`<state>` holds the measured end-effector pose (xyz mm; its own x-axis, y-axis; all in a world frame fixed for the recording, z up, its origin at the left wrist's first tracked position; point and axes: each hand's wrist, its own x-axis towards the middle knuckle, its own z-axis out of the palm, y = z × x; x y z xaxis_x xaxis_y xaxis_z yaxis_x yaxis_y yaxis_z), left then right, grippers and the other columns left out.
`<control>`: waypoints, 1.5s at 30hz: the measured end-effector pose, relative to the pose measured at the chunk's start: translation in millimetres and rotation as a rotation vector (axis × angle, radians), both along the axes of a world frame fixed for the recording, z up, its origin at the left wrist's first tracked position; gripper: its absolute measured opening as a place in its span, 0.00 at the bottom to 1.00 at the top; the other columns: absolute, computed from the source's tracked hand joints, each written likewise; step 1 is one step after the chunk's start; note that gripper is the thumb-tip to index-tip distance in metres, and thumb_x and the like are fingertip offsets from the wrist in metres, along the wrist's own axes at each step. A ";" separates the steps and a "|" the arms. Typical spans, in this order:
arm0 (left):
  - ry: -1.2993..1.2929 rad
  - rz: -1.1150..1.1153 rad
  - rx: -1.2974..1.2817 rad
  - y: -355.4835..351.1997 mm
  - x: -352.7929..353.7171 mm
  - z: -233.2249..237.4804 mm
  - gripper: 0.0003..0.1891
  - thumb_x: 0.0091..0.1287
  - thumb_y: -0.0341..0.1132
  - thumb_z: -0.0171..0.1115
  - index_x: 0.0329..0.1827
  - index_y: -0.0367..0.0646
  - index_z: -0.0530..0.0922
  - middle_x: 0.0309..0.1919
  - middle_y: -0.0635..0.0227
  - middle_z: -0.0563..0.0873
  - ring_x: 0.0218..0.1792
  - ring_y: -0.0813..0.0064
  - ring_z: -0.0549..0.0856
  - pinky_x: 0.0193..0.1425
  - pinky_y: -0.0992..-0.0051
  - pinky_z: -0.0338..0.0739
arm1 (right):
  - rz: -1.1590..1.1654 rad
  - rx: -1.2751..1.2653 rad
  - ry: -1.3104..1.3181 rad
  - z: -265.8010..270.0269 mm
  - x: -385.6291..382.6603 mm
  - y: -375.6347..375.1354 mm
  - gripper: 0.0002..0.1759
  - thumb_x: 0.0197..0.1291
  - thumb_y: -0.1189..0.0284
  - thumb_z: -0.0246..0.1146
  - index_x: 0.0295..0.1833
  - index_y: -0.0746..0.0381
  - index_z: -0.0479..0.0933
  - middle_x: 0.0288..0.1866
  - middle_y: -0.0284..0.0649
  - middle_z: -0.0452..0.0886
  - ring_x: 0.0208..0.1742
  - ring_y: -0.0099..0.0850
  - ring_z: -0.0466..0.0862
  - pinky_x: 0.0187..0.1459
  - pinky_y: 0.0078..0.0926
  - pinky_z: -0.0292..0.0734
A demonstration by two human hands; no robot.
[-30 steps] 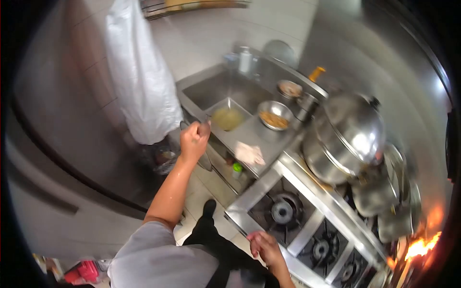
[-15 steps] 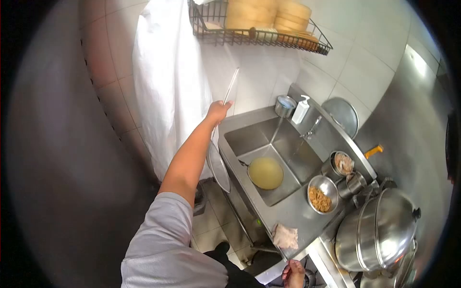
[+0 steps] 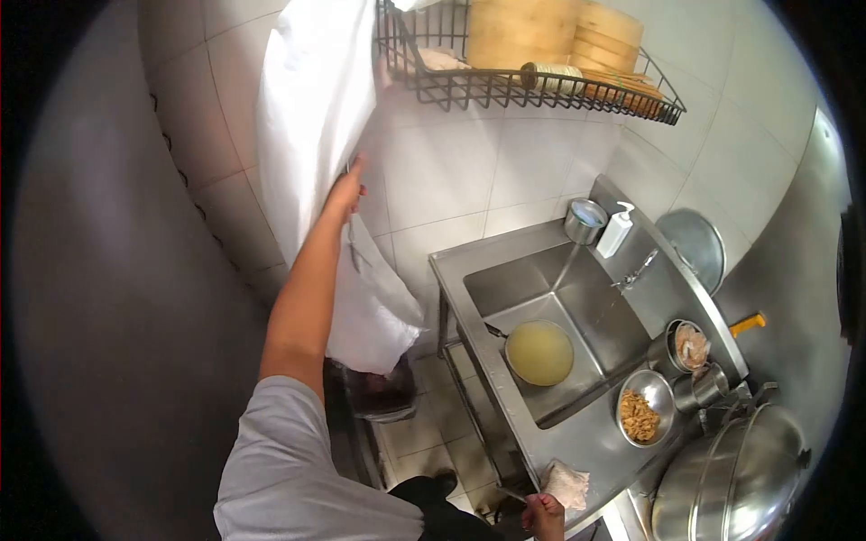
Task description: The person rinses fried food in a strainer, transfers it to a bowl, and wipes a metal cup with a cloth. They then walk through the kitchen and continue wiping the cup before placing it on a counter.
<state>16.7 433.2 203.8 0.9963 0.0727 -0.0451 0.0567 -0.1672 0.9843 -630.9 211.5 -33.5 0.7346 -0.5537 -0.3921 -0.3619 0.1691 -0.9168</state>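
Observation:
My left hand (image 3: 345,194) reaches forward against a hanging white sheet (image 3: 311,108), fingers closed round the thin metal handle of a long-handled strainer. The strainer's greyish round head (image 3: 363,260) shows only partly, below the wrist and in front of the sheet. At the bottom, my right hand (image 3: 544,517) is closed beside a pale pinkish folded cloth (image 3: 566,484) on the counter's front corner. A thin grey stick-like piece (image 3: 511,493) shows at its fingers; I cannot tell what it belongs to.
A pot of yellowish liquid (image 3: 539,352) sits in the steel sink (image 3: 613,329). On the counter stand a bowl of brown food (image 3: 660,397) and small pots. A large lidded steamer (image 3: 722,478) is at right. A wire shelf (image 3: 541,93) hangs above; a dark bin (image 3: 383,397) stands below.
My left hand has moved left with the strainer, onto the white sheet, whose lower end now swings out to the right. The view has shifted left. My right hand is still by the folded cloth.

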 end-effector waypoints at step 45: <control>-0.452 0.073 0.244 -7.8 -6.1 154.2 0.40 0.61 0.75 0.40 0.26 0.40 0.72 0.11 0.77 0.59 0.09 0.78 0.59 0.14 0.72 0.50 | 0.191 -0.057 0.128 34.2 84.5 -14.4 0.17 0.65 0.60 0.57 0.39 0.65 0.77 0.25 0.42 0.77 0.26 0.32 0.76 0.30 0.32 0.73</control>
